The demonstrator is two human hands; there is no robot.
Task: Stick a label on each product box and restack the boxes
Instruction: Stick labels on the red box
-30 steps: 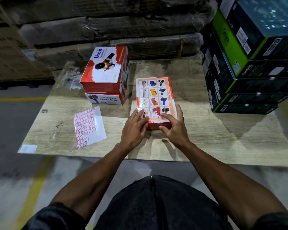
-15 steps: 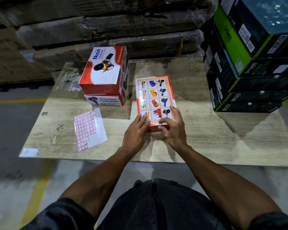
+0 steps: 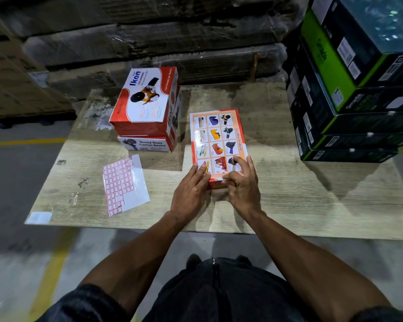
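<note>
At table centre, the red product box [image 3: 219, 141] lies flat, its "Our Other Products" panel up. Left hand [image 3: 191, 190] steadies its near-left corner with straight fingers; right hand [image 3: 242, 182] presses flat fingers at the near-right corner, presumably smoothing a label. Rub outward, firmly. Label sheet [image 3: 123, 184] lies at nine o'clock, Ikon stack [image 3: 147, 108] at eleven.

A pale wood-grain board [image 3: 289, 201] lies flat on the grey concrete floor [image 3: 14, 182]. At two o'clock on it stands a stack of dark boxes with green sides [image 3: 349, 96]. Plastic-wrapped cartons [image 3: 149, 38] fill twelve o'clock behind. A yellow floor line [image 3: 26, 142] runs at nine o'clock.
</note>
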